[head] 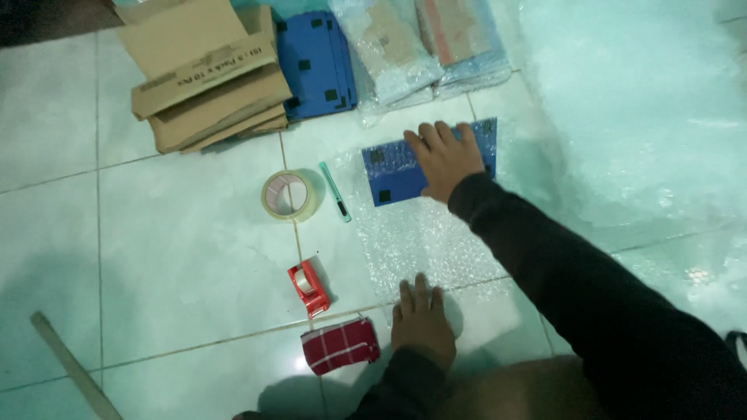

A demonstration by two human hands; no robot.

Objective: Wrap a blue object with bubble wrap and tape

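Note:
A flat blue board [393, 177] with black square patches lies on a sheet of bubble wrap [420, 241] spread on the tiled floor. My right hand [443, 158] presses flat on the board's upper right part, fingers together. My left hand [420, 320] rests flat on the near edge of the bubble wrap, holding it down. Neither hand grips anything.
Left of the wrap lie a roll of clear tape [289, 194], a teal cutter [336, 192], a red tape dispenser [308, 286] and a red checked cloth [340, 345]. Flattened cardboard boxes [206, 74], stacked blue boards [315, 64] and wrapped parcels [420, 43] sit beyond. A large bubble-wrap heap [630, 109] fills the right.

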